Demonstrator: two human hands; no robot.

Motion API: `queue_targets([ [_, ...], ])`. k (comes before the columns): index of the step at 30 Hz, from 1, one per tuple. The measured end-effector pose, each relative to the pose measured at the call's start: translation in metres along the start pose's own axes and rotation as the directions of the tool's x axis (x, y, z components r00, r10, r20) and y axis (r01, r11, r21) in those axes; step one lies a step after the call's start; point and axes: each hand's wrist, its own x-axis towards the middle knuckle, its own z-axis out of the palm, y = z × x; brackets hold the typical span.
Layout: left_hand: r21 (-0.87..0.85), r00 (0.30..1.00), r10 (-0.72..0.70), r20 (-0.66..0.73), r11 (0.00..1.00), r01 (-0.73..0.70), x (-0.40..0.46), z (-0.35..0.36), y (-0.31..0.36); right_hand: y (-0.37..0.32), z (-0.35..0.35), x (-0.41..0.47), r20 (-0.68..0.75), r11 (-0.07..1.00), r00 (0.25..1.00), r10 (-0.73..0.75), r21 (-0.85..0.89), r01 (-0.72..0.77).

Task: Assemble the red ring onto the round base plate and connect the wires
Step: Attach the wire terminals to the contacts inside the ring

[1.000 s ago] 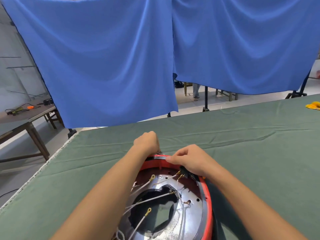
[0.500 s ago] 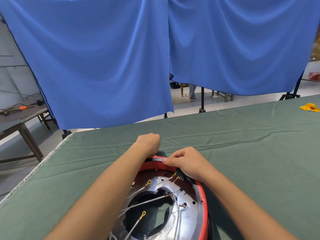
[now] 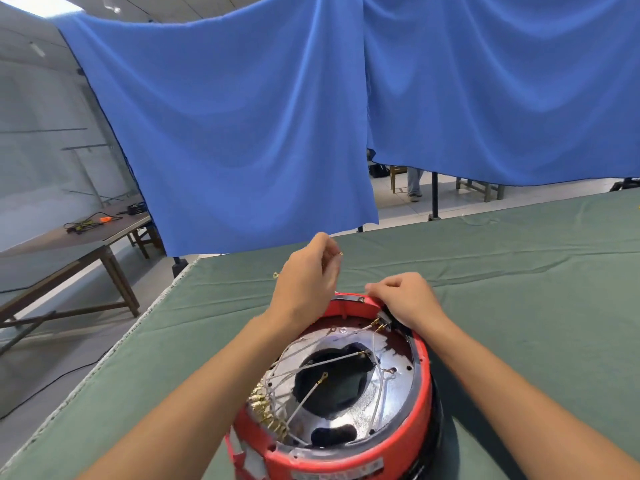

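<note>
Above the far rim of the red ring (image 3: 398, 448), toward the tabletop's left edge, the left hand (image 3: 304, 278) is raised clear of the assembly, its fingers curled in a pinching grip on fine wire leads; one brass terminal (image 3: 341, 253) shows beyond the fingertips and a second (image 3: 275, 275) at the hand's left side. The right hand (image 3: 407, 301) rests on the ring's far-right rim, fingers curled over the edge beside a small black connector (image 3: 384, 318); whether it pinches a wire there cannot be told.

The red ring sits on the green-covered tabletop (image 3: 519, 289) at its near edge, surrounding the round base plate (image 3: 391, 393), a bright metal disc with a dark central opening. White wires (image 3: 311, 365) with ring terminals cross this opening, and a cluster of brass terminals (image 3: 268, 414) gathers at the near-left inner wall.

Judged step: drawing a lead free and guiding its terminal to a fixing point. It is best done with the right hand steadying the rim while the left keeps the lead taut but not strained, the terminal eye held flat to its seat and clear of the crossing wires.

Orientation: the ring lies flat with its open face upward, its axis roughly vertical; being round, it shows no long axis. The pinched leads run from the plate away toward the far edge.
</note>
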Motion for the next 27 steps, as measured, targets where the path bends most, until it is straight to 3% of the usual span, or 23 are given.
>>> queue_targets([
  [5, -0.045, 0.988, -0.059, 0.145, 0.997, 0.066, -0.045, -0.003, 0.014, -0.002, -0.014, -0.013, -0.041, 0.999, 0.999, -0.004, 0.052, 0.006],
  [13, 0.057, 0.953, -0.132, 0.272, 0.991, 0.121, -0.053, 0.008, 0.039, 0.019, -0.005, -0.044, -0.095, 0.986, 0.995, 0.026, 0.164, -0.010],
  [22, 0.068, 0.981, -0.103, 0.164, 0.993, 0.093, -0.044, -0.014, 0.060, 0.021, -0.009, -0.044, -0.113, 0.988, 0.994, -0.008, 0.150, 0.025],
  [27, 0.016, 0.977, -0.136, 0.165, 0.991, 0.136, -0.051, -0.022, 0.061, 0.009, -0.023, -0.053, -0.166, 0.969, 0.955, -0.245, -0.001, 0.248],
])
